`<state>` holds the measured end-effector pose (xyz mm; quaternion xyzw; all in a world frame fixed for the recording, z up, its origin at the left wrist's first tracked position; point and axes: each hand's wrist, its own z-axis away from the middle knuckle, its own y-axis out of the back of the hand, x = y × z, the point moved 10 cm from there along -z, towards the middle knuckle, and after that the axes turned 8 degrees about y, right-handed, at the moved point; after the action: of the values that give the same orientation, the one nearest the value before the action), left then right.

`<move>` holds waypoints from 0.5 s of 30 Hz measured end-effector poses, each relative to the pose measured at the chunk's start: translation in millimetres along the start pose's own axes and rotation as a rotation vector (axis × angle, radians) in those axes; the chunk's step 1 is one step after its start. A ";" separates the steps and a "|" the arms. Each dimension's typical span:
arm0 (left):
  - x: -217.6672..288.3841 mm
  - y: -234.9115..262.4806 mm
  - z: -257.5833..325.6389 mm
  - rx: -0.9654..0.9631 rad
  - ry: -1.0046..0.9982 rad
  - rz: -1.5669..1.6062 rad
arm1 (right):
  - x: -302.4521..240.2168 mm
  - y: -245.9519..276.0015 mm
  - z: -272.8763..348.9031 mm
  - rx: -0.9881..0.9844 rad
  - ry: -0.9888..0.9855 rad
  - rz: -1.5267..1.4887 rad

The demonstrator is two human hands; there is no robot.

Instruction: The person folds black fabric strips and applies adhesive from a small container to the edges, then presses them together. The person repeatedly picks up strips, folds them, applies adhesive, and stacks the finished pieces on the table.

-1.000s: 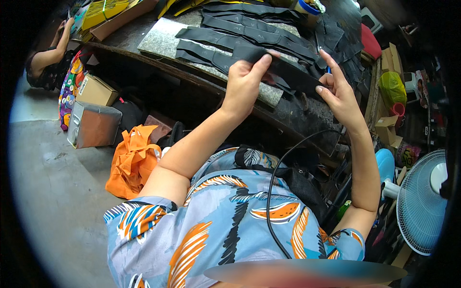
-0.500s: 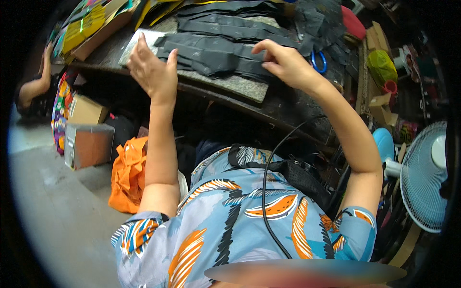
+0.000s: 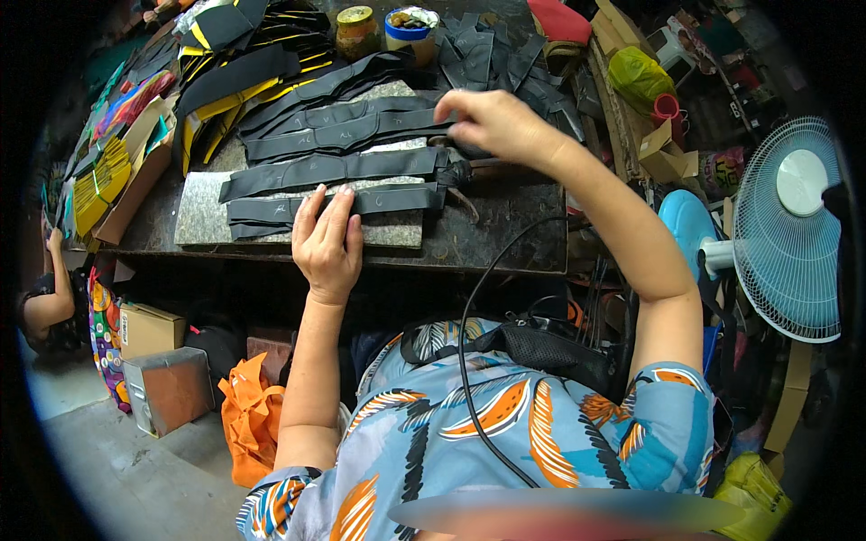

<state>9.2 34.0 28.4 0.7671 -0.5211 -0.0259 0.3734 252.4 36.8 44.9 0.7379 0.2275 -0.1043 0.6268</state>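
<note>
Left hand (image 3: 327, 242), raised with fingers apart half a second ago, now lies flat, fingers together, on the nearest black strip (image 3: 361, 202) on the grey pad (image 3: 298, 230) atop the counter (image 3: 505, 236); right hand (image 3: 494, 126) stays farther back, fingertips pinched over the strips' right ends.

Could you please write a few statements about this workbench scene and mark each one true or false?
1. The left hand rests flat on a long black rubbery strip. True.
2. The right hand holds a red cup. False: it reaches over the stacked black strips, fingers down on them.
3. A white electric fan stands to the person's right. True.
4. The strips lie on a bare wooden floor. False: they lie on a grey felt pad on the dark workbench.
5. An orange bag sits below the bench. True.
</note>
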 end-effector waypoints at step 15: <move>-7.7 -1.7 0.3 0.009 0.045 0.023 | 155.9 19.0 -42.8 0.132 -0.532 0.404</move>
<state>6.9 40.4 24.5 0.7632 -0.5214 -0.0020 0.3817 392.0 108.3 1.4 0.7539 -0.1020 -0.1813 0.6232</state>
